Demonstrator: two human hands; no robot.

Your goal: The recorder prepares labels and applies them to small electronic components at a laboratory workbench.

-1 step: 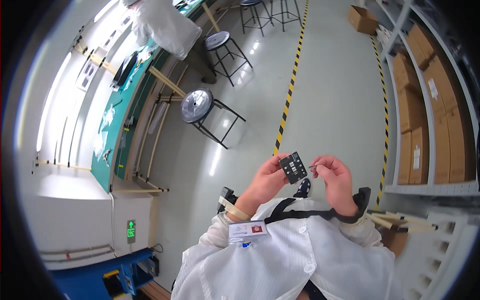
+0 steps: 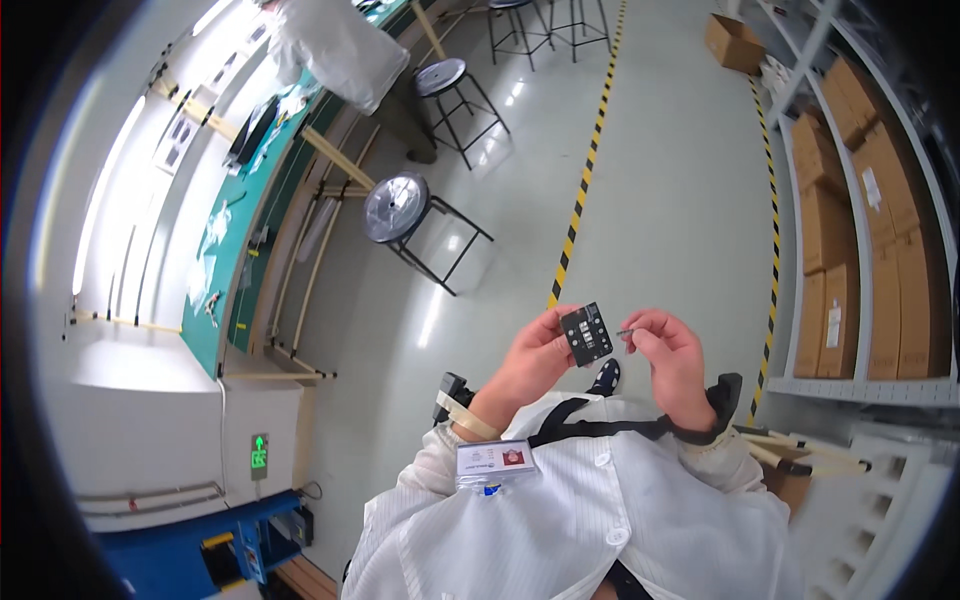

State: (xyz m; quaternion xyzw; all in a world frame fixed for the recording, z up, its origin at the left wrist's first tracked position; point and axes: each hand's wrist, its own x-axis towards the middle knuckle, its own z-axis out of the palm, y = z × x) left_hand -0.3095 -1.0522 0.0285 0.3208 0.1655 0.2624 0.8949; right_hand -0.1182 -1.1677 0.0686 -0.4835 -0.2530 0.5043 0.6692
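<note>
My left hand [image 2: 537, 352] grips a flat black rectangular block [image 2: 586, 335] by its left side, thumb across its face. Several light round spots and pale marks show on that face, which is turned up toward me. Just right of the block, my right hand [image 2: 668, 360] pinches a small thin dark piece [image 2: 625, 333] between thumb and fingertips. Its kind is too small to make out. A narrow gap separates this piece from the block. Both hands are held up in front of my white coat [image 2: 560, 500], above the floor.
To the left runs a green-topped workbench [image 2: 225, 260], with metal stools [image 2: 396, 208] beside it. A person in a white coat [image 2: 345, 55] leans over its far part. Shelves with cardboard boxes [image 2: 825, 225] line the right. Yellow-black tape [image 2: 572, 225] marks the grey floor.
The surroundings have shifted slightly in the picture. Both hands keep almost the same pose and the same things in them.
</note>
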